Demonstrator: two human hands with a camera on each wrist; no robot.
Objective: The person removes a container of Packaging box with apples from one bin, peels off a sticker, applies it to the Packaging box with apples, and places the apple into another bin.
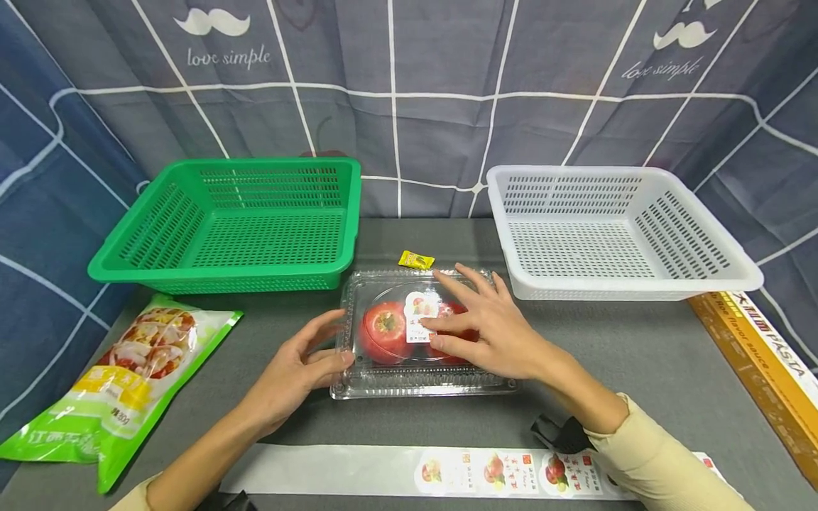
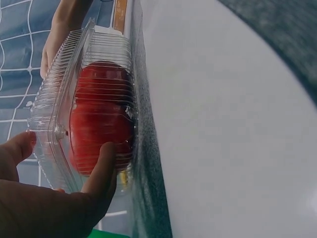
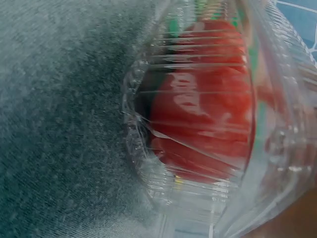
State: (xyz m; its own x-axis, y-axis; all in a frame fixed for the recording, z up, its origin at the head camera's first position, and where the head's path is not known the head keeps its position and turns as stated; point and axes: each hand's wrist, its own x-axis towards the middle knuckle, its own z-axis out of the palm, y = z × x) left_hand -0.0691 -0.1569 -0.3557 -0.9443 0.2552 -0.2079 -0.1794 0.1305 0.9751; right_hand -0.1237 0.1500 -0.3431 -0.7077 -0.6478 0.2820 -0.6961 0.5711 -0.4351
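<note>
A clear plastic clamshell box with ridged sides lies on the table, its lid down over red round fruits. On the lid sits a white printed label. My left hand holds the box's left end, thumb near the front corner and fingers farther back. The left wrist view shows a finger against the ridged side by the fruit. My right hand lies over the right part of the lid, fingers spread and fairly straight, fingertips touching the label's edge. It covers part of the right fruit.
Behind stand a green basket and a white basket. A small yellow packet lies behind the box. A green food bag is left, a long pasta box right, and a label strip in front.
</note>
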